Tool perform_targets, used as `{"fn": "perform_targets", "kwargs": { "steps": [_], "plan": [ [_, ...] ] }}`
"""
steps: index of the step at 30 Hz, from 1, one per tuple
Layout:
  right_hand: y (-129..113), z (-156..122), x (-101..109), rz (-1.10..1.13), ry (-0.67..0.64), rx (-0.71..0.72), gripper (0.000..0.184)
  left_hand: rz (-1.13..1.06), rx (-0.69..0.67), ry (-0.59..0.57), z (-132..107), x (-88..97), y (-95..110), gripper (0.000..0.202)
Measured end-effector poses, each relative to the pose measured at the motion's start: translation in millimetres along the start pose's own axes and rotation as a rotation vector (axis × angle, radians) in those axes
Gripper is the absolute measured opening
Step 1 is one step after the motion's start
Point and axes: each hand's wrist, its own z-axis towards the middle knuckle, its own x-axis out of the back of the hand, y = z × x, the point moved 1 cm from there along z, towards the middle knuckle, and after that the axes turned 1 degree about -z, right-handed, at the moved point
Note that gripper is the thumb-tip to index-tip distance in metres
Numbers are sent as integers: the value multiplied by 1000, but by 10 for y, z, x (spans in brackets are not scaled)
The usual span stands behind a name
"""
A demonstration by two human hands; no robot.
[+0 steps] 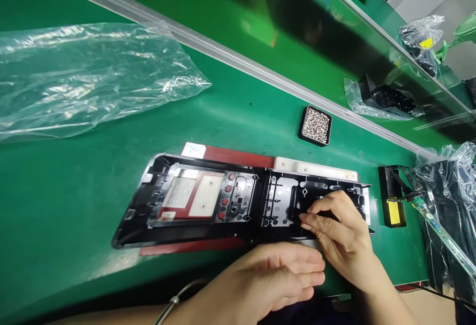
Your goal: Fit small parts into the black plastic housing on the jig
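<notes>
Panel: long black plastic panel, moulded inner face up, with ribs, round holes and rectangular cut-outs; a white label and a pale square show through its left windows, red dots through the middle ones.
Panel position: flat on a red and white fixture on the green desk, long side running left to right, just in front of the person.
Right hand: right hand lies over the panel's right end, fingers bent, thumb and forefinger pinched together on the moulded part there; whether anything small sits between them cannot be told.
Left hand: left hand is flat and relaxed, fingers together and pointing right, at the panel's near edge; it grips nothing. A thin bangle circles the wrist.
Hands to panel: right hand on top of the right end, left hand just below the near edge, the two hands nearly touching.
Screw tray: small black tray of silvery screws, behind the panel, well apart from it.
Plastic bag: clear empty bag at far left.
Black and yellow block: small block right of the panel.
</notes>
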Motion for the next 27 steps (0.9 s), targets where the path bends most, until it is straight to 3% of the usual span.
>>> {"fn": "perform_targets", "kwargs": {
  "steps": [6, 15, 27],
  "plan": [
    [24, -16, -9, -14, 3, 5, 23, 34, 48, 50, 61, 6, -36, 62],
    [10, -57, 28, -90, 13, 56, 20, 36, 48, 56, 2, -14, 21, 53],
    [-112, -122, 43, -308, -68, 123, 39, 36, 51, 52, -18, 0, 66, 48]
  ]
}}
